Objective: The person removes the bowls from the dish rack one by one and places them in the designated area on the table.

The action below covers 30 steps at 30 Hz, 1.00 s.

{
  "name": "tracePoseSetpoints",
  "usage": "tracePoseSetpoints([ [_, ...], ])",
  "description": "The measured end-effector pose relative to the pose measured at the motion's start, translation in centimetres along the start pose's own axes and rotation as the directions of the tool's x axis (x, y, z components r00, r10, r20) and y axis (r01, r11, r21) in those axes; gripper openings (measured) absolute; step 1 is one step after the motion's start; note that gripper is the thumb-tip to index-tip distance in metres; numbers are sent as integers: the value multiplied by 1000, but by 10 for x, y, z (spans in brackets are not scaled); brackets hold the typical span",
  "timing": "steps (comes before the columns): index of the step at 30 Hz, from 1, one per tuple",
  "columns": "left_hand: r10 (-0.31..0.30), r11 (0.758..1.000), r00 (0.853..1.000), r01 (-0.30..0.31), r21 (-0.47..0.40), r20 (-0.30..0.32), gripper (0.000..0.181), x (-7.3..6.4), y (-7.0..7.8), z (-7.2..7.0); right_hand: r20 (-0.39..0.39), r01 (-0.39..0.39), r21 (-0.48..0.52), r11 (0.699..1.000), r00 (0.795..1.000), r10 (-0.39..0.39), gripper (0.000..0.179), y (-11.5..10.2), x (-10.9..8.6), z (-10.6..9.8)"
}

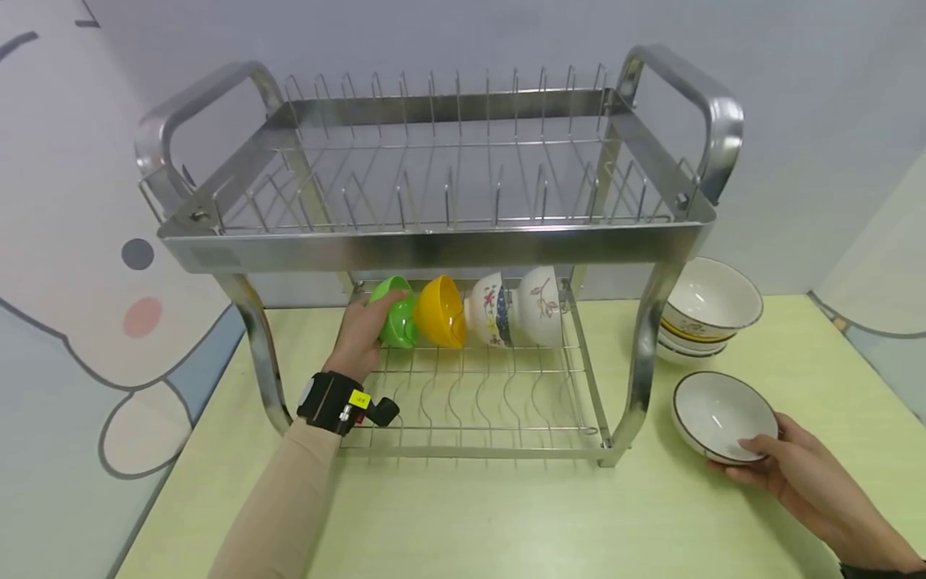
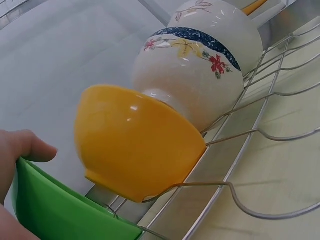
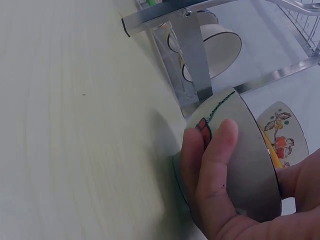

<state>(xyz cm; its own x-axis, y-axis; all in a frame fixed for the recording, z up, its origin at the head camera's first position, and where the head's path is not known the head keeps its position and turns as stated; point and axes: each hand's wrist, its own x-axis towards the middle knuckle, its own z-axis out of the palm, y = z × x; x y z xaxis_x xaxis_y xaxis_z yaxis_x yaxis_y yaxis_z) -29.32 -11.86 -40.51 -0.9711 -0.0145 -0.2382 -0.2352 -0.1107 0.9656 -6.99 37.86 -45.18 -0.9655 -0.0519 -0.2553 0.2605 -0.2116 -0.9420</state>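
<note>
On the lower tier of the metal dish rack (image 1: 499, 453), my left hand (image 1: 359, 331) grips the rim of a green bowl (image 1: 399, 322), which stands on its side at the row's left end. A yellow bowl (image 1: 439, 312) is beside it, then a floral white bowl with a blue band (image 1: 492, 310) and a white bowl with a branch pattern (image 1: 538, 305). Right of the rack, my right hand (image 1: 803, 474) holds a dark-rimmed white bowl (image 1: 723, 414), thumb inside and fingers underneath. The right wrist view shows its red and green decoration; whether its base touches the table cannot be told.
Behind the held white bowl stands a stack of bowls (image 1: 712, 297), a patterned white one on top and a yellow one below. The rack's upper tier (image 1: 434, 249) overhangs the bowl row. A pale green table (image 1: 463, 523) lies under everything, against a wall (image 1: 463, 32).
</note>
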Motion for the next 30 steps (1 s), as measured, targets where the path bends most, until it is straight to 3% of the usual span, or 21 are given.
tracePoseSetpoints([
  [6,20,1000,1000,-20,13,-16,53,-2,0,0,-22,-34,-22,999,999,33,61,-1,-1,2],
  [11,33,998,999,-31,53,-36,45,-4,0,0,-3,-16,-31,999,1000,16,54,0,-5,5],
  [16,43,996,998,-40,77,-48,40,-3,-1,1,-37,-7,-81,997,999,4,48,0,-5,8],
  [26,83,991,996,-78,108,-36,35,2,-7,-1,-25,41,-88,995,999,-43,29,0,-9,11],
  [30,99,987,994,-92,132,-42,34,1,-7,-2,-88,40,-217,975,994,-60,34,1,-9,14],
])
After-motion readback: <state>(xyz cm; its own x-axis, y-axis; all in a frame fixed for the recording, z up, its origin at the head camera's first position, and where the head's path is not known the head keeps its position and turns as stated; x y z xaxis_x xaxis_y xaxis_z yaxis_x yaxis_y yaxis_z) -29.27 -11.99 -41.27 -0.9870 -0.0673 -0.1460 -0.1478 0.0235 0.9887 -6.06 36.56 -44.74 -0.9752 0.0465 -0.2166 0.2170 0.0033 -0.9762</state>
